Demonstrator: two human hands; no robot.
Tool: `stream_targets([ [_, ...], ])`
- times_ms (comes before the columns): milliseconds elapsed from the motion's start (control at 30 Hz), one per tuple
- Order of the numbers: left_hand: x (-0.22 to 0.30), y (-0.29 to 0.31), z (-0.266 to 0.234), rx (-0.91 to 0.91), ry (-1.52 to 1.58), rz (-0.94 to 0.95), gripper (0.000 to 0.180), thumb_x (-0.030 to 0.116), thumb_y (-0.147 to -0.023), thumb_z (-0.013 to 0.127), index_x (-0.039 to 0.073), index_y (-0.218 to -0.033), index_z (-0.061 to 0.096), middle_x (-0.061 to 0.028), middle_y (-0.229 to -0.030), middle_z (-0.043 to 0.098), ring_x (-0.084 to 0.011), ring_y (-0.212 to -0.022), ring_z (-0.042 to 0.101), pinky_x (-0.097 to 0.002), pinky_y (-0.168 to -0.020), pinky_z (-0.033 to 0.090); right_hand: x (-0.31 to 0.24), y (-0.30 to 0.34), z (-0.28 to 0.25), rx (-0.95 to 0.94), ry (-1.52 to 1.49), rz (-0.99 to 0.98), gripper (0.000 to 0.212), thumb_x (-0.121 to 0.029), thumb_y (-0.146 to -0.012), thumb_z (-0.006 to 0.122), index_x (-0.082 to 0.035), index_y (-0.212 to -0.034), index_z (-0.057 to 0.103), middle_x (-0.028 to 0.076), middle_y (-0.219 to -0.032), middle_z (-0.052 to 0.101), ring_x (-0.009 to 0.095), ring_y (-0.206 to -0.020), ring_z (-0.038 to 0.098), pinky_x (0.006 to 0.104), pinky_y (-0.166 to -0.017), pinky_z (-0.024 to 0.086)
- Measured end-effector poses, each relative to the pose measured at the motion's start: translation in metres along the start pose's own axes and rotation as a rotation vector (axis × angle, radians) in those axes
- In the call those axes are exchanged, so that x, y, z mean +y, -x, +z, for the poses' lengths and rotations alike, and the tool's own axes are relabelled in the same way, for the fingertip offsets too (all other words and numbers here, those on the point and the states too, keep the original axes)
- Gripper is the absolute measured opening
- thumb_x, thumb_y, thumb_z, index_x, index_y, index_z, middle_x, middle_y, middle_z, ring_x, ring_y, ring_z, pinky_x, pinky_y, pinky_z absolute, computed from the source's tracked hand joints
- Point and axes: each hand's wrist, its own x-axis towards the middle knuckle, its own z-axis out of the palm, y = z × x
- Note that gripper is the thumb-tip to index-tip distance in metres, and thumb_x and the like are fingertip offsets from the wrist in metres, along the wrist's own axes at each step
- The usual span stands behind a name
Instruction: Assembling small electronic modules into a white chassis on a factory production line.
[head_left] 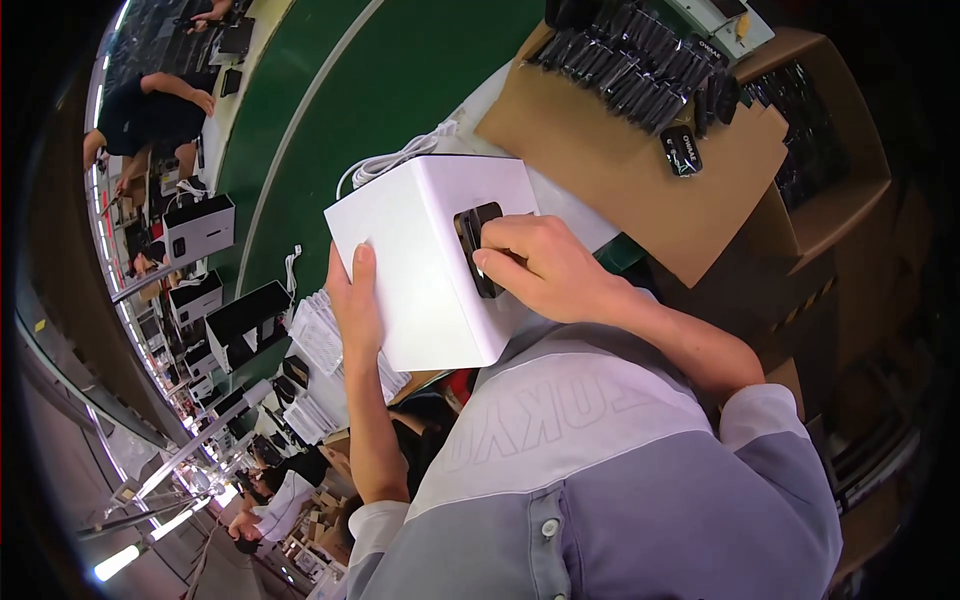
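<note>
Tilted in front of my body is a white box-shaped housing with a black-lined opening in its right face. My left hand grips its left side, the thumb lying on the white panel and the other fingers hidden behind. At the opening, my right hand pinches a dark part between thumb and bent fingers. Whether that part is separate from the opening's frame cannot be made out. A coiled white cable lies just behind the housing's far edge.
A green conveyor belt runs along the far left, with similar white housings on it. Black plastic-wrapped packets lie on a cardboard sheet, beside an open carton. Across the belt stands another person.
</note>
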Motion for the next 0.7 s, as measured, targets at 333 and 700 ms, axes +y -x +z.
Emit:
stream_targets([
  [333,0.004,-0.001,0.000,-0.048,0.062,-0.010,0.055,0.036,-0.103,0.054,-0.005,-0.139,0.046,-0.0144,-0.125,0.060,-0.0190,-0.111,0.056,-0.0323,-0.099,0.043,0.007,-0.008,0.000,-0.082,-0.092,0.040,0.025,-0.014,-0.094,0.058,0.002,-0.077,0.049,0.014,-0.071,0.048,0.029,-0.071,0.047,0.0402,-0.069,0.039],
  [700,-0.008,-0.004,-0.009,-0.072,-0.182,0.071,0.046,0.021,-0.098,0.056,-0.005,-0.136,0.048,-0.0195,-0.124,0.058,-0.0281,-0.113,0.056,-0.0400,-0.102,0.042,0.014,-0.016,-0.006,-0.185,-0.102,-0.021,0.025,-0.018,-0.097,0.056,0.000,-0.080,0.049,0.012,-0.075,0.046,0.029,-0.072,0.044,0.0393,-0.067,0.038],
])
